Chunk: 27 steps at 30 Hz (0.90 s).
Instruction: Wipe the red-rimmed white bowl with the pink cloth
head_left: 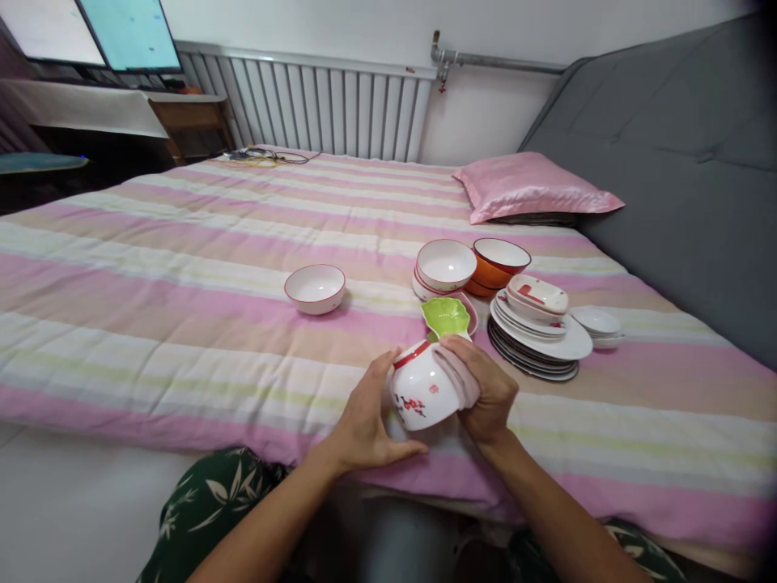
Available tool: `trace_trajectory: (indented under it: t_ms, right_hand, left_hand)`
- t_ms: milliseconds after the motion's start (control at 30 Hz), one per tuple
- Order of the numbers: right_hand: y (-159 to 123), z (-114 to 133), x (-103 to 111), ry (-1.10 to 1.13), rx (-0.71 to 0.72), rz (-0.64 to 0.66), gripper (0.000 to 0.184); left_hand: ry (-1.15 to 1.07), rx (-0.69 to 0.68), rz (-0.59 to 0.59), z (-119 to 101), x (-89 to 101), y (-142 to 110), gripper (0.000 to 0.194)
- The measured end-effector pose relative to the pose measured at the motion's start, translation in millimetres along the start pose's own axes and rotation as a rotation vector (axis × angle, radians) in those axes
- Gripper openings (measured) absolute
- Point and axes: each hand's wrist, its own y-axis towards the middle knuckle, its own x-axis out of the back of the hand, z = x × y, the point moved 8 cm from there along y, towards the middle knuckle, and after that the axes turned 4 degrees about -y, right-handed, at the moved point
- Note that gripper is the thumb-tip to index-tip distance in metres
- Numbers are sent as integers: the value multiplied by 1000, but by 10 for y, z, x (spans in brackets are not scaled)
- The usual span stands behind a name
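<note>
**White flowered bowl (pixel 423 397) aloft, hands at both sides!**

And here it is, tilted just above the bed's near edge, red band toward the far left! The right hand (pixel 490 390) grips a pale pink cloth (pixel 460 374), or what looks like one, pressed to the bowl's side. The left hand (pixel 367 417) spreads wide around the other flank, thumb poking out below; whether it bears weight, I can't tell.

Progress? This bowl looks mid-handling. Beyond, the stacking looks well along: rimmed bowls (pixel 447 263), orange bowls (pixel 494 270), a plate stack (pixel 534 348), small dishes (pixel 597 321). One lone bowl (pixel 316 289) sits apart, unstacked; which pieces are finished isn't shown.

Tight quarters ahead: the green leaf dish (pixel 446 314) lies just past the knuckles, plates near on the right. Leftward, the striped bedspread (pixel 182 324) runs broad, offering elbow room.
</note>
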Motion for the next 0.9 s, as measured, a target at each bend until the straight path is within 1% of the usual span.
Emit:
trace_trajectory:
  t_ms: [67,133,200,267,333,500,667,900]
  right_hand:
    - [22,195,17,-143,121,12,33]
    - [-3,345,-48,-248,219,64,36]
    - [-52,459,-136,-314,294,117,38]
    - [-86,534,-198,-358,329,144,39]
    - [-90,573,-232,-389,333,163,38]
    - [-46,589,-256,-403,344,226,34]
    - [3,522,-218,-343,321,223,33]
    - [32,409,-189,-295,291,190,29]
  left_hand:
    - [7,-8,-5,0,4,1,111]
    - [-17,-20,-4,-2,-16,7,103]
    - [-51,1,-14,30,-38,9,97]
    - [-64,46,-43,89,-40,4,96]
    - [-60,66,-68,126,-32,-2,97]
    - [-61,22,-68,97,-6,17,89]
    - [-32,28,-47,75,-10,33,88]
    - [-28,42,-32,109,-39,37,90]
